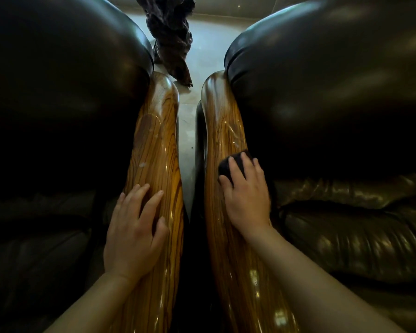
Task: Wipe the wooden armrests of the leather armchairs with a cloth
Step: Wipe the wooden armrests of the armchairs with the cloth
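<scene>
Dark cloth (235, 164) half-hidden under right hand (246, 200), armrest (222, 121) below

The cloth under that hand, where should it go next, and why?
Probably forward along the right armrest. The right hand presses the dark cloth about midway, and pale smudges show just ahead of it. The left hand rests bare on the other armrest.

Glossy wood beside dark leather, all around you.
Both wooden armrests (154, 150) (223, 131) show smooth, lacquered grain; the armchairs' (58, 80) leather is smooth with soft sheen; your cloth (235, 164) looks dark, matt, fuzzy; the floor (207, 51) is pale, polished stone.
</scene>
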